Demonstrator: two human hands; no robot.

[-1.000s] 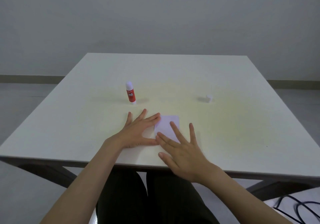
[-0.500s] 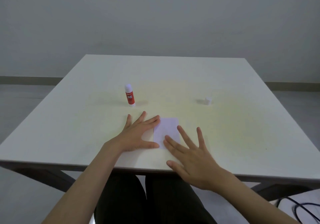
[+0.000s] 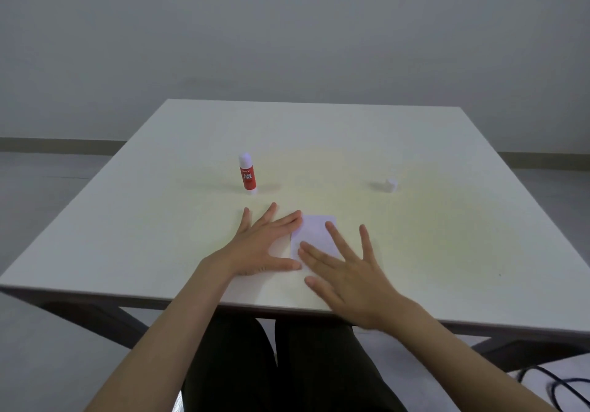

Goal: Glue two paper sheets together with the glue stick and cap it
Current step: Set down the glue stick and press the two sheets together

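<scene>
A small white paper (image 3: 314, 232) lies flat on the white table (image 3: 447, 252) near its front edge. My left hand (image 3: 260, 247) rests flat with fingers spread, its fingertips touching the paper's left edge. My right hand (image 3: 346, 271) lies flat with fingers spread, covering the paper's lower right part. A red glue stick (image 3: 247, 173) stands upright beyond my left hand, its white glue tip exposed. Its white cap (image 3: 390, 185) sits apart on the table at the right. Whether a second sheet lies under the top one I cannot tell.
Black cables (image 3: 555, 386) lie on the floor at the lower right. My dark-trousered legs (image 3: 287, 363) are under the table's front edge. A grey wall stands behind the table.
My right hand slid down and to the right across the paper, then back up a little. My left hand stayed beside the paper's left edge.
</scene>
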